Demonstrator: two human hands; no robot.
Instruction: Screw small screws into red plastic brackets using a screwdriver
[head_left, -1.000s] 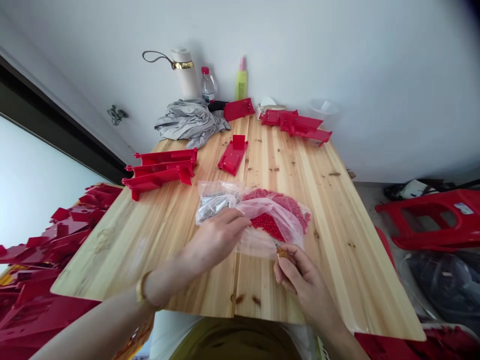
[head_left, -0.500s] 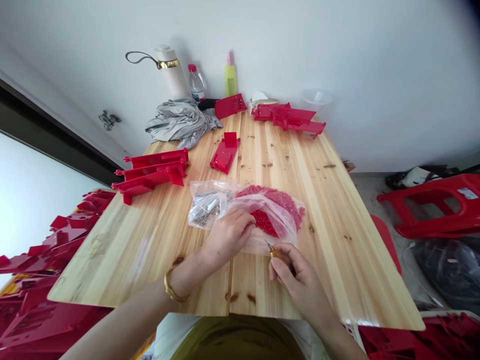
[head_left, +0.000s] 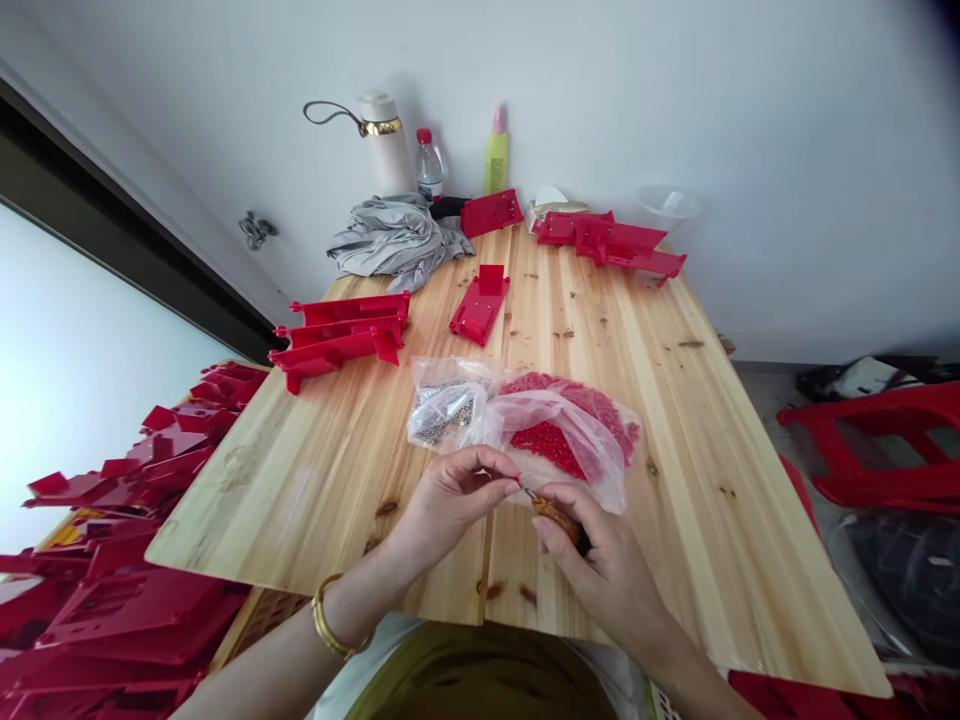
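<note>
The table (head_left: 720, 560) is pale yellowish wood, streaked with light and darker grain and dotted with brown knots. The beads (head_left: 549, 448) are bright red, the rings (head_left: 450, 408) silver-grey. The plastic parts (head_left: 341, 335) are deep red. The cloth (head_left: 397, 240) is grey, the flask (head_left: 390, 160) off-white with a gold band, the spray bottle (head_left: 496, 165) yellow-green with a pink top. The bracelet (head_left: 324, 622) is gold, the tool handle (head_left: 556, 517) amber-brown, the wall (head_left: 600, 90) plain bluish white.
</note>
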